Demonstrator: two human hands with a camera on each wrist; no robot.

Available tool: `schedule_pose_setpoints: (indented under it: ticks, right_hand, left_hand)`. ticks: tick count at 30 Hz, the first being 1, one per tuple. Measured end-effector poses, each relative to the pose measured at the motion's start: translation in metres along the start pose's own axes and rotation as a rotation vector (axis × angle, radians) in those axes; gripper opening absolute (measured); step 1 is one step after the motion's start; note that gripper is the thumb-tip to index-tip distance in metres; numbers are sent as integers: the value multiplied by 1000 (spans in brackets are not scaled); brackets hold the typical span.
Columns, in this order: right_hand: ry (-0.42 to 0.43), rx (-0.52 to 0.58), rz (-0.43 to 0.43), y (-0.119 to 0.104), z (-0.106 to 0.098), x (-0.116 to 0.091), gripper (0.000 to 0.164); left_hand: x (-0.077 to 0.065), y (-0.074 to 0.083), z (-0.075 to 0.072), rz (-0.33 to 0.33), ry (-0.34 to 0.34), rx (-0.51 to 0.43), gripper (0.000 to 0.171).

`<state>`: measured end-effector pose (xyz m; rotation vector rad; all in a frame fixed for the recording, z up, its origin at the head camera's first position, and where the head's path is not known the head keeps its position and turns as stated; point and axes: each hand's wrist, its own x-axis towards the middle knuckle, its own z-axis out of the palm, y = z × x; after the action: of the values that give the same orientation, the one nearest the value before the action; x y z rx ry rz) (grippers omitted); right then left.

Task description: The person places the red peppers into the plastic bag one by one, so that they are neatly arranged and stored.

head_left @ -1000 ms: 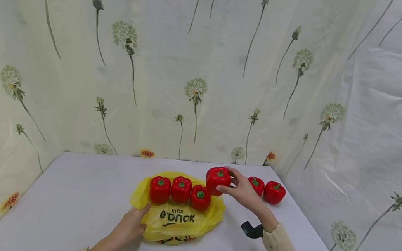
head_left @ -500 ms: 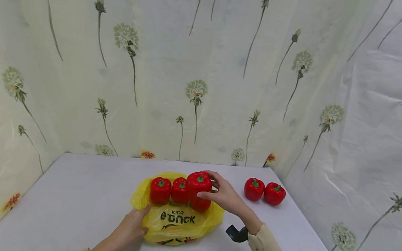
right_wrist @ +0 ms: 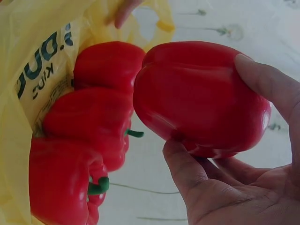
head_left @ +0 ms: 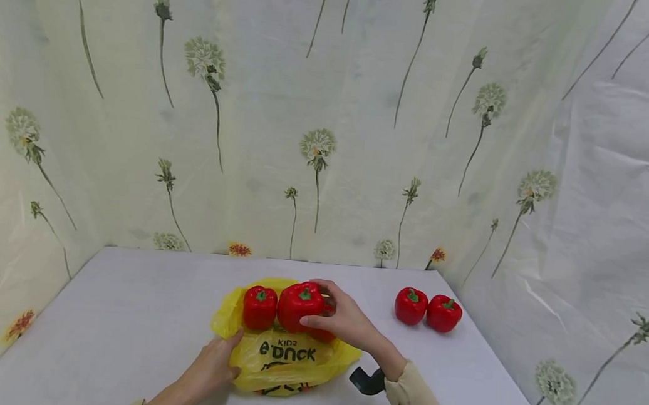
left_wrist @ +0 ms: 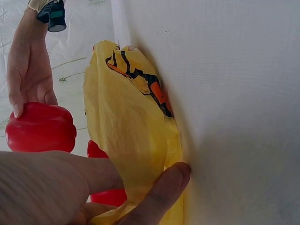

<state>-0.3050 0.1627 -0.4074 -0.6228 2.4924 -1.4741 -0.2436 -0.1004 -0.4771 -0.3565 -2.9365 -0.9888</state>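
Note:
A yellow plastic bag (head_left: 285, 353) with dark lettering lies on the table, its mouth spread. My left hand (head_left: 213, 363) pinches the bag's left edge; the left wrist view shows film between thumb and fingers. In my right hand (head_left: 347, 322) is a red bell pepper (head_left: 299, 307), gripped by its side and raised over the bag. Below it, the right wrist view shows three more red peppers in the bag: one near the left hand's fingers (right_wrist: 110, 65), a middle pepper (right_wrist: 89, 122) and a nearer pepper (right_wrist: 61, 180). From the head, the held pepper hides the middle one and partly covers the right one.
Two loose red peppers, a left one (head_left: 410, 306) and a right one (head_left: 443, 314), sit side by side at the table's right rear. Behind the white table (head_left: 124, 314) hangs a flower-printed curtain (head_left: 262, 129). A dark device (head_left: 367, 381) is on the right wrist.
My right hand has carried its pepper leftward and slightly lower, from the bag's right edge to over the middle pepper. The left hand has stayed at the bag's edge.

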Motion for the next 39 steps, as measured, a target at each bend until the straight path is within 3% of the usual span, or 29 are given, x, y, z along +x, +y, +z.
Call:
schedule_pose_setpoints:
  ticks: [7,12,26,39]
  right_hand:
    - [-32,25,-16,-2,8,1,74]
    - [-52,-17,-27,-4,20,0,75]
    - [-109,-25,11,7,52,5,73]
    - [-131,-21,38,14,65,6,69]
  left_hand:
    - [1,0,1,6,6,7,72]
    - [1,0,1,-16,3,-3,75]
    - [2,0,0,-14,-8,-5,78]
    - [0,0,-1,15,0,3,76]
